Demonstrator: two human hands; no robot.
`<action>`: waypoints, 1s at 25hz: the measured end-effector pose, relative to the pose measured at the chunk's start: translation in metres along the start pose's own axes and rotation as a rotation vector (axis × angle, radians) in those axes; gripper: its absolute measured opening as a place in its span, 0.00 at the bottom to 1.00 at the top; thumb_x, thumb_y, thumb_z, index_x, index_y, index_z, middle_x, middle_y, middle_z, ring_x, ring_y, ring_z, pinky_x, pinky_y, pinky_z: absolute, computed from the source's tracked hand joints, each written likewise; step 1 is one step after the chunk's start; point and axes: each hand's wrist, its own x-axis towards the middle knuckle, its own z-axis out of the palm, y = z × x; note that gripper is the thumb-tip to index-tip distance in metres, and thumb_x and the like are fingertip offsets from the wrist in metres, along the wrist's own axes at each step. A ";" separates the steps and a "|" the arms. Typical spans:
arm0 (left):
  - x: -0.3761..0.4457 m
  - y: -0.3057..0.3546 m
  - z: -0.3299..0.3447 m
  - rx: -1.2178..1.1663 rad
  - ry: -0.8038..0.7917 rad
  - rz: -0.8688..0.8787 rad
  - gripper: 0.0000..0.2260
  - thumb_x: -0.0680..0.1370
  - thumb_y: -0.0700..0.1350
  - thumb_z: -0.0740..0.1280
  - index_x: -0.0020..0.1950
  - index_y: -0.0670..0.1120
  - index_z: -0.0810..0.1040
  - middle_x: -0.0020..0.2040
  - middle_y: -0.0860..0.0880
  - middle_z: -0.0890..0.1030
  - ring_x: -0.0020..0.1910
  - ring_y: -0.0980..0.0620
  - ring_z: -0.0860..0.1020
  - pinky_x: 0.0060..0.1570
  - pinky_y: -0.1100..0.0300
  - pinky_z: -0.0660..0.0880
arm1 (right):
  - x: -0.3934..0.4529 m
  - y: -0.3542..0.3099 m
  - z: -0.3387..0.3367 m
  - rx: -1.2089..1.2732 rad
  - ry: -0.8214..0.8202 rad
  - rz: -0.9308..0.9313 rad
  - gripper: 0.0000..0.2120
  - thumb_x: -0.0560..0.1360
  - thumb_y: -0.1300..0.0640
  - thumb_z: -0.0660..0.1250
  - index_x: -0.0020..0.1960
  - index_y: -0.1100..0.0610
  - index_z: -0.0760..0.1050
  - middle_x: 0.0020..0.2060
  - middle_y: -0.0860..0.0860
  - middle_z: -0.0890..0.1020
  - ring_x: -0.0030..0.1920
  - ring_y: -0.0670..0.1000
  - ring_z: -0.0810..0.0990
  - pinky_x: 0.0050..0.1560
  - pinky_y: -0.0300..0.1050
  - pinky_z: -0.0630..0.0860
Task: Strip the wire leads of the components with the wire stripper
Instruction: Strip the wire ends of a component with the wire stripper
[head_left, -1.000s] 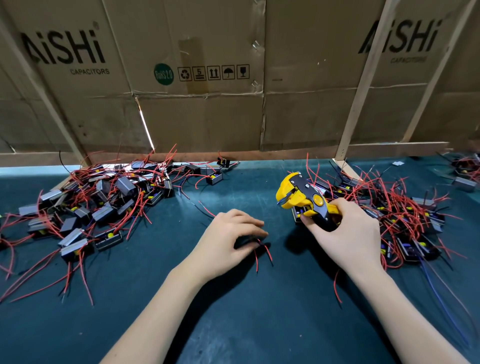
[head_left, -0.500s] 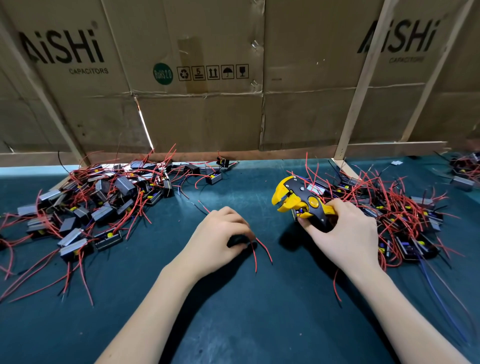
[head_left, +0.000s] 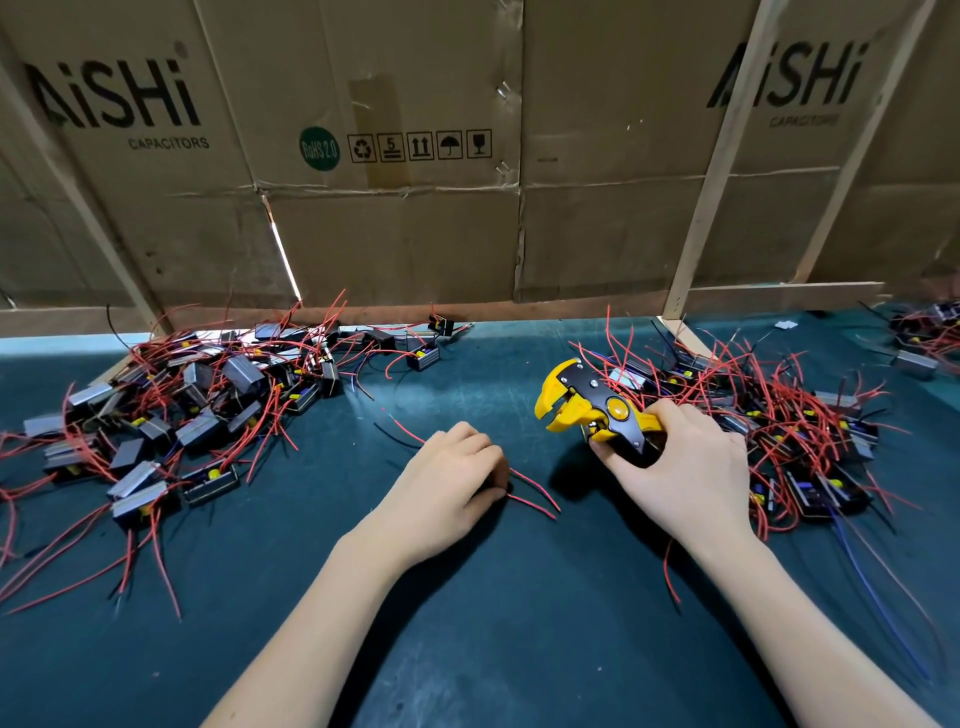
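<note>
Component piles (head_left: 171, 415) L & R (head_left: 779, 415) on mat (head_left: 493, 623).

Electronics assembly workbench: dark green mat (head_left: 467, 649), component heaps (head_left: 197, 415) left and right on it, flattened capacitor cartons (head_left: 395, 208) walling its far edge.

stripper (head_left: 592, 410): glossy yellow-black plastic, in right hand (head_left: 685, 478)
mat (head_left: 519, 623): matt dark green, under both hands
wall (head_left: 395, 228): rough brown cardboard

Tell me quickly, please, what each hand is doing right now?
Left hand: curled over a component on the mat, its red leads sticking out.
Right hand: holding the wire stripper by its handles.
</note>
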 end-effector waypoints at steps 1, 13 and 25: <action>0.000 0.001 0.000 -0.046 0.026 -0.023 0.04 0.80 0.45 0.65 0.50 0.45 0.76 0.47 0.52 0.78 0.50 0.50 0.70 0.50 0.56 0.67 | 0.000 0.000 0.001 -0.011 0.007 -0.001 0.24 0.66 0.32 0.68 0.42 0.54 0.73 0.39 0.49 0.78 0.47 0.57 0.78 0.51 0.53 0.68; 0.001 0.009 0.000 -0.773 0.206 -0.437 0.05 0.79 0.43 0.68 0.42 0.49 0.78 0.32 0.54 0.73 0.34 0.55 0.68 0.38 0.61 0.66 | 0.001 0.007 0.010 -0.225 0.146 -0.020 0.26 0.63 0.39 0.76 0.45 0.60 0.76 0.39 0.57 0.79 0.43 0.61 0.79 0.49 0.54 0.67; 0.003 0.011 0.002 -0.767 0.227 -0.495 0.06 0.78 0.40 0.68 0.41 0.45 0.79 0.27 0.56 0.68 0.27 0.57 0.65 0.30 0.70 0.64 | 0.001 0.002 0.004 -0.251 0.175 -0.133 0.23 0.62 0.40 0.78 0.40 0.59 0.77 0.34 0.54 0.79 0.38 0.59 0.79 0.44 0.51 0.66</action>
